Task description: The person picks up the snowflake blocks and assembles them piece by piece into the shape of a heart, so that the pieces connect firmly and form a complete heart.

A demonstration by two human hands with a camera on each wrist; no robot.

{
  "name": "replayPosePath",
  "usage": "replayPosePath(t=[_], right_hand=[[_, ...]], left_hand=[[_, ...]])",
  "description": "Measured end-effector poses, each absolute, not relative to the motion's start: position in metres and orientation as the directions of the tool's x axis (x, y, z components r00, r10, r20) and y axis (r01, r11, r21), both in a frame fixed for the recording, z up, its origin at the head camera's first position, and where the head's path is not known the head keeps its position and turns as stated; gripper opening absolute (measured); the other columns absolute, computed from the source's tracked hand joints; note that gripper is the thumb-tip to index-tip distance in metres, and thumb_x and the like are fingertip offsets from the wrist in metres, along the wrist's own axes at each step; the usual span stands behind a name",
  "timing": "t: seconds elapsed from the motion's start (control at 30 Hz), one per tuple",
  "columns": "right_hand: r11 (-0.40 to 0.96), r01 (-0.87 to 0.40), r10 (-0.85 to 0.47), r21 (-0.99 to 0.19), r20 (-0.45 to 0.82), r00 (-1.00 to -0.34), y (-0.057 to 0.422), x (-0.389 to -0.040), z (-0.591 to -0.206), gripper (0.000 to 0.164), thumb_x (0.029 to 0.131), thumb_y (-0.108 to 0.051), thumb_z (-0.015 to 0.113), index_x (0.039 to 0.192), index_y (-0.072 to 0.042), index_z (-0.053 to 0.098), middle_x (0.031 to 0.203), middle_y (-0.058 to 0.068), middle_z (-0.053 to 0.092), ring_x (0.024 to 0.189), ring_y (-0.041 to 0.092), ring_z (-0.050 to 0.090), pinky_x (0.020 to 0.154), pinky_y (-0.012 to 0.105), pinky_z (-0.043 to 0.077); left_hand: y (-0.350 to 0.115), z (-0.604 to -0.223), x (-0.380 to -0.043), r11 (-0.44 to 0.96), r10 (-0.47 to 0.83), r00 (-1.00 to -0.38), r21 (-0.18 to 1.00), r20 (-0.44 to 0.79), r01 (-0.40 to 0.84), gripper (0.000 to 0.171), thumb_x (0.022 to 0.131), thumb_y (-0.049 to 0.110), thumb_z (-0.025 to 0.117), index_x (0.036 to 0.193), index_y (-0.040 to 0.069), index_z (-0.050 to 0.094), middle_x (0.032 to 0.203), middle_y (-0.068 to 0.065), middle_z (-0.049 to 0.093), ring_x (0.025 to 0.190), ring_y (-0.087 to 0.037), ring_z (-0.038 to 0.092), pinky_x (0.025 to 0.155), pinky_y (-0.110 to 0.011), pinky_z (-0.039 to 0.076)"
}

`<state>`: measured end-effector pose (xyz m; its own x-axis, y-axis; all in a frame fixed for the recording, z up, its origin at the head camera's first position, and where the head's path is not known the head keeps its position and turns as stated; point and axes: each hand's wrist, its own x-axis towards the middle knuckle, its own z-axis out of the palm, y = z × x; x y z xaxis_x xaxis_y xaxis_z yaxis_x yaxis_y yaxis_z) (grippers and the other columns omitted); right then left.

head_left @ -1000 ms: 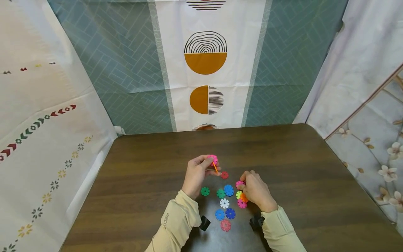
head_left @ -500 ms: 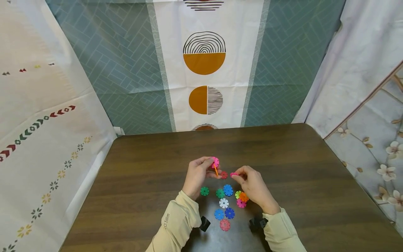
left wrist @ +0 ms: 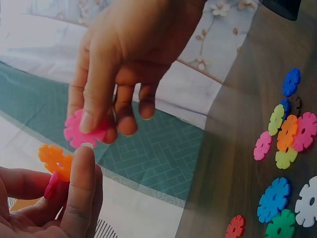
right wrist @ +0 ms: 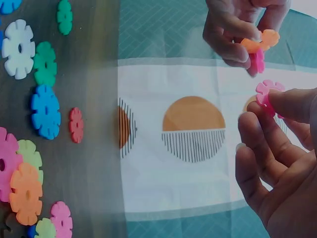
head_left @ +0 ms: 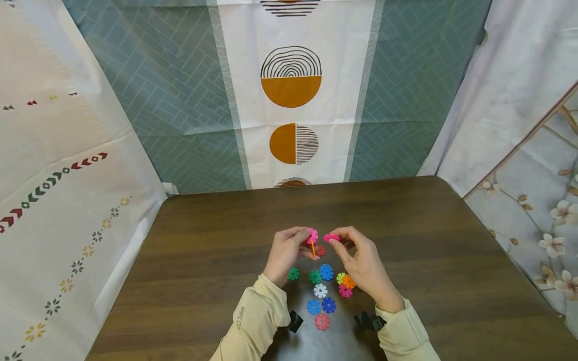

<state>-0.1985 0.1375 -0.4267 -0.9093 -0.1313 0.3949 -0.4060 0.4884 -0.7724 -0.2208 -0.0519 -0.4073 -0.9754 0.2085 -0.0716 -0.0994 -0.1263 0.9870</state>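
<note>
Head view: the left hand [head_left: 285,253] pinches an orange disc [left wrist: 54,160] apparently joined to a pink disc [head_left: 313,236]; the right hand [head_left: 363,263] pinches a second pink disc [head_left: 331,237], not yet attached. More discs [head_left: 320,291] lie on the table [head_left: 203,281].

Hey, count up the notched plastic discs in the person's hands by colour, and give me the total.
Pink: 2, one pink disc in the left hand, another pink disc in the right hand
Orange: 1, the orange disc in the left hand
Total: 3
</note>
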Motion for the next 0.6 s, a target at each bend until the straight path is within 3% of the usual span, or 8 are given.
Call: replayPosePath(t=[0.17,0.47,0.6], right_hand=[[0.489,-0.452,-0.143,-0.746,0.443,-0.885,0.1359,-0.1962,-0.4233,0.021,0.091,-0.018,0.068,0.111,-0.024,0.064,0.099,-0.014,0.061,0.086,0.007,0.057,0.076,0.025,0.052],[0.492,-0.486,-0.14,-0.723,0.485,-0.863,0.1359,-0.1951,-0.423,0.023,0.089,-0.013,0.069,0.11,-0.022,0.064,0.098,-0.014,0.06,0.085,0.006,0.057,0.075,0.027,0.053],[0.499,-0.501,-0.14,-0.707,0.505,-0.852,0.1372,-0.1954,-0.4232,0.024,0.088,-0.012,0.07,0.11,-0.021,0.066,0.097,-0.015,0.061,0.085,0.006,0.057,0.075,0.028,0.054]], left_hand=[[-0.0491,-0.406,-0.2186,-0.126,0.229,-0.971,0.988,-0.061,-0.092,0.032,0.098,0.018,0.055,0.111,-0.01,0.064,0.084,-0.013,0.067,0.069,-0.029,0.067,0.067,-0.036,0.059],[-0.0461,-0.4071,-0.2176,-0.13,0.249,-0.967,0.988,-0.051,-0.085,0.032,0.098,0.016,0.054,0.111,-0.012,0.064,0.079,-0.014,0.068,0.06,-0.02,0.066,0.065,-0.037,0.059],[-0.0458,-0.4068,-0.2171,-0.131,0.263,-0.964,0.988,-0.05,-0.086,0.031,0.098,0.018,0.055,0.108,-0.009,0.067,0.085,-0.023,0.068,0.063,-0.022,0.067,0.064,-0.037,0.059]])
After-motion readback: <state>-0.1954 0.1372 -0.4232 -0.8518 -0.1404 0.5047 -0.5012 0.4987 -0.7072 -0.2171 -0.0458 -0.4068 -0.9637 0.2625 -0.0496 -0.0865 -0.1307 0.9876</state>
